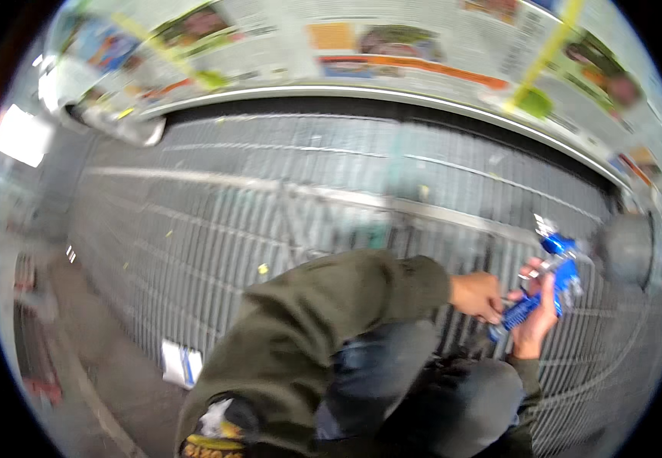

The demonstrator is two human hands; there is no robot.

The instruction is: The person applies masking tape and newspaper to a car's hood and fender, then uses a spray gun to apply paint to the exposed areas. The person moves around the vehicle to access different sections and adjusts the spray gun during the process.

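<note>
My right hand (538, 317) is closed round a shiny blue object (558, 271) with clear, crinkled, plastic-looking parts and a silvery upper end; motion blur hides its exact kind. My left hand (477, 296) comes across from the left, fingers pinched at the lower end of this blue thing. Whether the left fingertips grip that end or a small piece beside it is hard to make out. Both hands are in front of my bent knees (483, 397), low over a grey ribbed floor (331, 229).
A long surface covered with newspaper (422, 46) and yellow strips runs across the far side. At the right stands a grey rounded object (628, 248), close to the blue thing. A white packet with a blue stripe (181, 364) lies at lower left. Small yellowish scraps (263, 269) dot the floor.
</note>
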